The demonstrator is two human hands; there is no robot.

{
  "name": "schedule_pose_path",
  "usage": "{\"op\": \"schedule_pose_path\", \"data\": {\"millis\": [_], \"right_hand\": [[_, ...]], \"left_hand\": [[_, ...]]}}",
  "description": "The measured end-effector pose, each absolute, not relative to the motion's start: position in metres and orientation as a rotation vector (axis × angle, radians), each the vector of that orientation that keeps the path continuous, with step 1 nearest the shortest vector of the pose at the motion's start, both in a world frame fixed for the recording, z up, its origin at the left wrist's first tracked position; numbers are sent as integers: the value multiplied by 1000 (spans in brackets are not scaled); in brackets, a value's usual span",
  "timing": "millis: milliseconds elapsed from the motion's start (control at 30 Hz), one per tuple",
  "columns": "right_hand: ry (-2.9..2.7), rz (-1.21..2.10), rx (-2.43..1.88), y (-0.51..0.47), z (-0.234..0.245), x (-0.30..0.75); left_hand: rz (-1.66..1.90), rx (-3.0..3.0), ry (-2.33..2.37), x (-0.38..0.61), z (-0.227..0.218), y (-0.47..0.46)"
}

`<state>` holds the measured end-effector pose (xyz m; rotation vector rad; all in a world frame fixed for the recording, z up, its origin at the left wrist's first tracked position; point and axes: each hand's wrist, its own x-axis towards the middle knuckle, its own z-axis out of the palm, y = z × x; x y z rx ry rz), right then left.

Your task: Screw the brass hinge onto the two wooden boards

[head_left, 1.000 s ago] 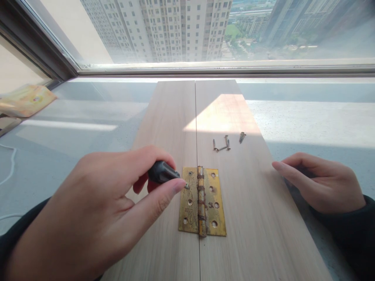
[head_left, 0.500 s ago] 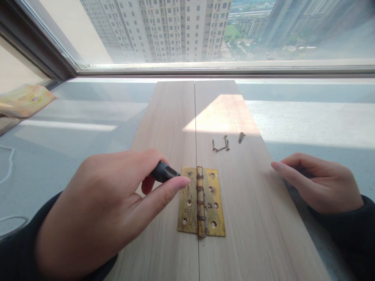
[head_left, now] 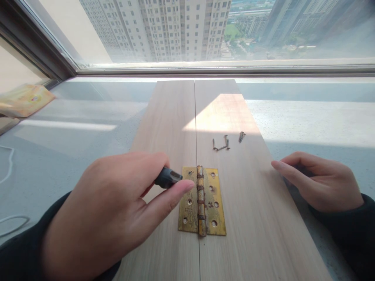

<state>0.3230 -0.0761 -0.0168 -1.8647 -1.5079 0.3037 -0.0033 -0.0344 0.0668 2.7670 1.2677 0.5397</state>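
My left hand is closed on a short black handle that looks like a screwdriver's. The rest of that tool is hidden behind my fingers. My thumb tip is over the upper left leaf of a worn brass hinge, which lies open across the seam between two pale boards. A cross-head screw sits in the hinge's top left hole, and the right leaf's holes show no screws. My right hand rests at the right board's edge, fingers loosely curled, with nothing visible in it.
Several loose screws lie on the right board beyond the hinge. The left board runs alongside it towards the window. A yellowish packet lies far left on the speckled sill, and a white cable is at the left edge.
My left hand has shifted slightly to the right and turned a little with the black handle. My right hand, the hinge and the loose screws are in practically the same places.
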Motion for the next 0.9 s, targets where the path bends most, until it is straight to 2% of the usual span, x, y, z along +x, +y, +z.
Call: {"op": "schedule_pose_path", "data": {"millis": [233,333,633,900], "right_hand": [[-1500,314,-1868,-77,-16,322],[-1496,313,-1872,-76,-17,323],[-1485,311,-1875,-76,-17,321],[-1509,311,-1853,-76,-18,322]], "left_hand": [[723,2635,1373,5,58,-29],[750,2632,1282,4,56,-24],[517,2664,942,-6,64,-19],[576,2656,977,-13,64,-15]]}}
